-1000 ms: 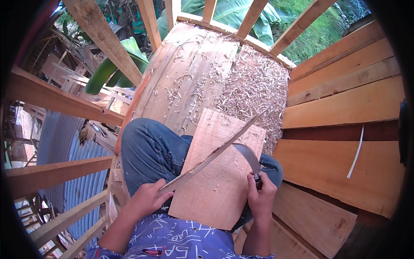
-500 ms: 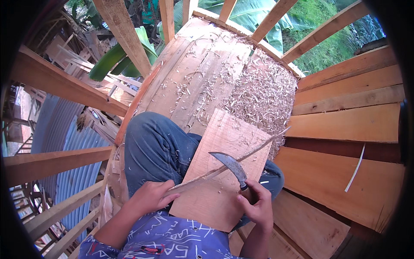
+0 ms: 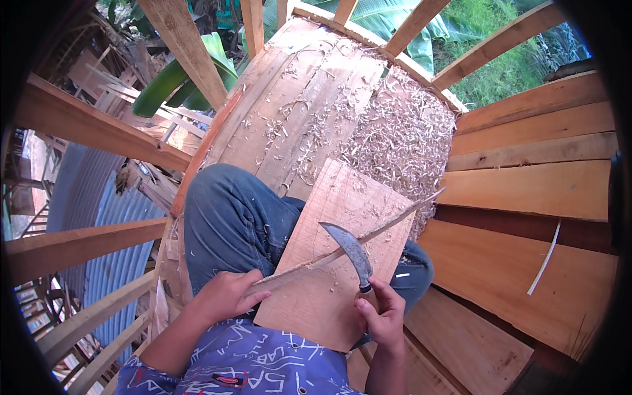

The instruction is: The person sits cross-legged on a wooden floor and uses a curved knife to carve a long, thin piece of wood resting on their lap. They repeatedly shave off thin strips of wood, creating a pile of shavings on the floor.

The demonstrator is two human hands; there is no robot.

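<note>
My left hand is closed round the near end of a long, thin wooden strip. The strip runs up and to the right across a wooden board on my lap, and its tapered far end sticks out past the board's right edge. In my right hand is a sickle-like knife, held by its short dark handle. Its curved grey blade crosses the strip near the middle, with the tip pointing left. Small curled shavings lie on the board around the blade.
A thick heap of wood shavings covers the right of the plank floor ahead. Slatted timber rails stand to the left, and a plank wall to the right. A pale thin strip hangs against that wall.
The knife and my right hand have shifted slightly left and down along the strip. My left hand, still gripping the strip, has moved a little left. The view has tilted slightly.
</note>
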